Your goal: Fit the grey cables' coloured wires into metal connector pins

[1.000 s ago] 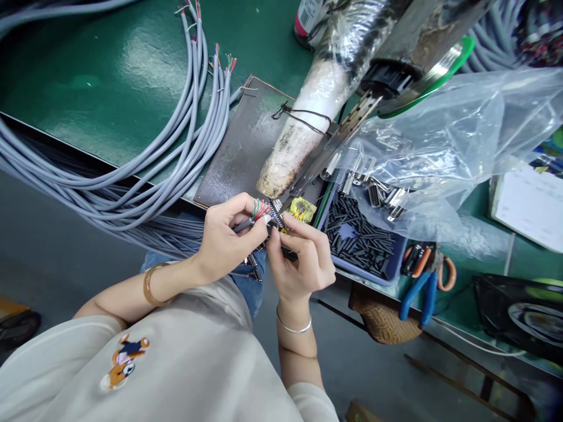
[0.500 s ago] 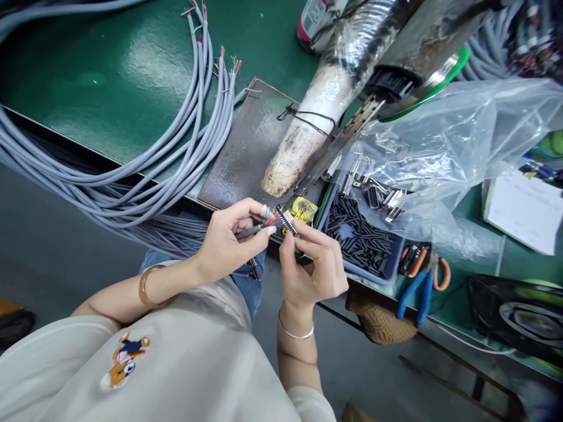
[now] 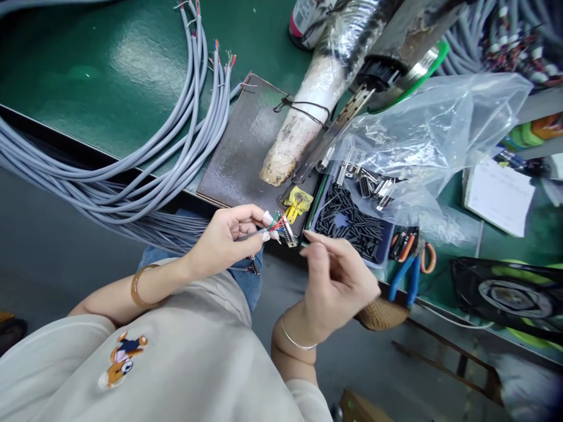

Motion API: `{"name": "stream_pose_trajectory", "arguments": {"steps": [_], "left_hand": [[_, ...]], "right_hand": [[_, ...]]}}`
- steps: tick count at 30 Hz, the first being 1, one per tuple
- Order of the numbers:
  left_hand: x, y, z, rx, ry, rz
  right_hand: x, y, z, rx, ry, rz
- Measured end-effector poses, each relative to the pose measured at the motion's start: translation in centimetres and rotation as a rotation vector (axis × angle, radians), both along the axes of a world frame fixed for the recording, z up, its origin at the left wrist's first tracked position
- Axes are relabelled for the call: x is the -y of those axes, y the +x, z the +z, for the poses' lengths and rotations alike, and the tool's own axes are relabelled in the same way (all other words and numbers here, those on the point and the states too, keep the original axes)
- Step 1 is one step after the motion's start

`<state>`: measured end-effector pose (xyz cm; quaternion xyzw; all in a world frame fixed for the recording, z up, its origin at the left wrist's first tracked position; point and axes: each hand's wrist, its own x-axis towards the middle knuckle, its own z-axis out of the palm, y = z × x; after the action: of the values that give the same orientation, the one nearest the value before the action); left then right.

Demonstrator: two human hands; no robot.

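Note:
My left hand [image 3: 226,237] pinches the end of a grey cable [image 3: 253,234] just below the bench edge. Its stripped coloured wires [image 3: 275,223] run into a small metal connector [image 3: 289,232]. My right hand [image 3: 336,281] hovers a little to the right of the connector and apart from it. Its fingers are loosely curled, the thumb and forefinger close together, and nothing shows between them.
A bundle of grey cables [image 3: 132,170] hangs over the green bench [image 3: 88,70]. A dark metal plate [image 3: 240,155] carries a wrapped white cylinder [image 3: 303,123]. A blue tray of black sleeves [image 3: 352,220], a clear plastic bag [image 3: 431,129], blue pliers [image 3: 407,275] and a yellow clip [image 3: 298,200] lie to the right.
My right hand has let go of the connector and drawn back to the right and down. My left hand keeps the cable end, now with the connector hanging on its wires.

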<state>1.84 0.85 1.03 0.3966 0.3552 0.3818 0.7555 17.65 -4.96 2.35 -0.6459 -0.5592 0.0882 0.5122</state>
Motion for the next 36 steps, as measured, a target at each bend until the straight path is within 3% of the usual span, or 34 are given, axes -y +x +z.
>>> {"name": "stream_pose_trajectory", "arguments": {"steps": [6,15,20,25,27,32,36], "left_hand": [[0.4,0.0,-0.1,-0.022,0.000,-0.026],[0.5,-0.2,-0.5,-0.015,0.009,0.007],[0.4,-0.2,-0.4,-0.001,0.015,0.011],[0.3,-0.5,-0.6,-0.015,0.037,0.001],[0.3,-0.8,-0.7,-0.033,0.051,-0.030],[0.6,-1.0,-0.6,-0.057,0.091,-0.054],[0.6,-0.9,-0.5,-0.058,0.171,-0.077]], "right_hand": [[-0.6,0.0,-0.2,0.144,-0.110,0.170],[-0.4,0.0,-0.8,0.467,0.088,0.169],[-0.4,0.0,-0.8,0.479,0.109,0.183],[0.4,-0.7,-0.9,0.525,0.099,0.383],[0.7,-0.5,-0.9,0.455,0.072,0.413],[0.4,0.9,-0.1,0.061,-0.006,0.185],[-0.6,1.3,0.2,-0.021,-0.157,0.337]]}}
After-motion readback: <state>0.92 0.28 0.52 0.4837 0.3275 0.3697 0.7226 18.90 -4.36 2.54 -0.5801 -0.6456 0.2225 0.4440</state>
